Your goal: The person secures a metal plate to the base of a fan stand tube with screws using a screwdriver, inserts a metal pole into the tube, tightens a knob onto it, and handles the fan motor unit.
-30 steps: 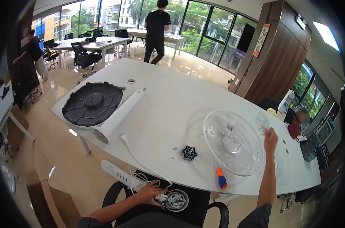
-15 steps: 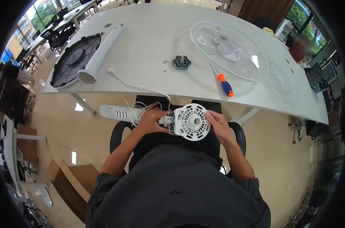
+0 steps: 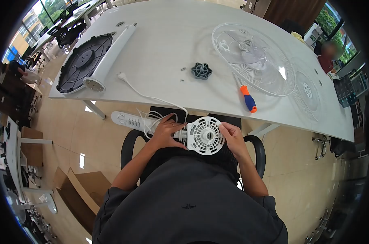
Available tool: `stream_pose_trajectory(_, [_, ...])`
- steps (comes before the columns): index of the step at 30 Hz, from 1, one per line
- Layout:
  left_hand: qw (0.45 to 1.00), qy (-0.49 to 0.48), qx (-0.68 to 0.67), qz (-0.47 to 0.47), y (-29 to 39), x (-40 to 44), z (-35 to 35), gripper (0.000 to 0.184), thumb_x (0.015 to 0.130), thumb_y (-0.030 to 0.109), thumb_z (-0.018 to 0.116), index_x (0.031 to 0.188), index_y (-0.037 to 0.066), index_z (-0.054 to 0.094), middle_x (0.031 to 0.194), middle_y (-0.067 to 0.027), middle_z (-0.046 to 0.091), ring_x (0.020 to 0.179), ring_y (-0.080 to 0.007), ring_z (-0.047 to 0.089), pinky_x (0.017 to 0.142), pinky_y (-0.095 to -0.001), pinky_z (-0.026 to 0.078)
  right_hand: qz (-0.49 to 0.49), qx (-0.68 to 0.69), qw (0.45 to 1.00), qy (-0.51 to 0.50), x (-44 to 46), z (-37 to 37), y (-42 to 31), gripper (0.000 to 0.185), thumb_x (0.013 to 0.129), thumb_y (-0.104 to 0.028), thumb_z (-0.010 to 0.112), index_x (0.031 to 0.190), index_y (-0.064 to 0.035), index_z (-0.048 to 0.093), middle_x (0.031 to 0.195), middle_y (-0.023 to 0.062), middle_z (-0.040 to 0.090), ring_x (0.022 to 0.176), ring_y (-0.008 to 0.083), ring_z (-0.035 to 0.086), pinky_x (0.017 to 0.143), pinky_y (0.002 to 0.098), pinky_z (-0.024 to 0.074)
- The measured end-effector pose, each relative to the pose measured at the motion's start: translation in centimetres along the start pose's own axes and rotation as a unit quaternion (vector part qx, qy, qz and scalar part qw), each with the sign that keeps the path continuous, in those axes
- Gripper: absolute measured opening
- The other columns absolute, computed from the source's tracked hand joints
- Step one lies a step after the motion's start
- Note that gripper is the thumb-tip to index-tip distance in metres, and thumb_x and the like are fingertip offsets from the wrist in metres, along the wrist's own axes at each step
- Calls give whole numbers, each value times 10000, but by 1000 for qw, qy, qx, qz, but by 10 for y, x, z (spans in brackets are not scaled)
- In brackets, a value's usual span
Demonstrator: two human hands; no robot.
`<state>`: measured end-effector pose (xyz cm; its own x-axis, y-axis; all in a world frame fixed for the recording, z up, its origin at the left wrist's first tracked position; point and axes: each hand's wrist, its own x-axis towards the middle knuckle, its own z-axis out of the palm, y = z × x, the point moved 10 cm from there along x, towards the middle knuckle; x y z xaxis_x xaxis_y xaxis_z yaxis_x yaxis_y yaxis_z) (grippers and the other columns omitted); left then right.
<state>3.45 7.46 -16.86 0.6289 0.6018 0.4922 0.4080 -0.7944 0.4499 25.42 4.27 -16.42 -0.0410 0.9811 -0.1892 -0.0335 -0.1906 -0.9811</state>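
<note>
A white fan motor housing [image 3: 200, 142] with a round slotted face rests over my lap. My left hand [image 3: 166, 133] is wrapped round its neck, where it meets the white control panel [image 3: 124, 119] with its row of buttons. The fingers of my right hand [image 3: 232, 136] pinch the right rim of the round face. A loosely coiled white power cord [image 3: 152, 96] runs from near my left hand up onto the table, ending in a plug [image 3: 121, 76]. What lies under my left palm is hidden.
On the white table [image 3: 160, 49] lie a dark star-shaped knob [image 3: 201, 70], small screws [image 3: 182, 69], an orange-and-blue screwdriver [image 3: 248, 99], fan grilles with clear blades [image 3: 255, 59], a black round base [image 3: 85, 63] and a white pole [image 3: 113, 57]. A cardboard box [image 3: 81, 191] stands on the floor. A person [image 3: 327, 59] sits far right.
The whole view has shifted slightly, so the table things appear further right. Both hands keep their hold on the motor housing, whose round face is turned a little differently.
</note>
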Motion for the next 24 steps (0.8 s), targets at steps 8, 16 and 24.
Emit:
stream_pose_trajectory(8, [1000,-10,1,-4,2,2,-3,963,470,635,839,1203,30,679,935,-86,731,793,-218,655,1133,-487,355,-18,-119,992,32,16,-5,21,285,982,-189,594,1123,41,684,875,37,682,783,58,595,682,228,475])
stream_pose_trajectory(16, [1000,15,-10,19,9,-6,-5,970,480,640,834,1208,20,675,900,-74,726,757,-214,637,1113,-476,369,-104,-336,926,137,3,-10,19,277,890,-216,709,1097,-33,722,812,89,592,671,153,618,621,288,493])
stream_pose_trajectory(24, [999,34,-23,-6,7,-11,-9,966,455,622,854,1217,55,681,672,-40,583,683,-218,609,1112,-480,373,-258,-317,910,-74,-11,44,-17,966,618,-289,902,1433,-29,452,1407,197,462,1285,312,492,1041,385,439])
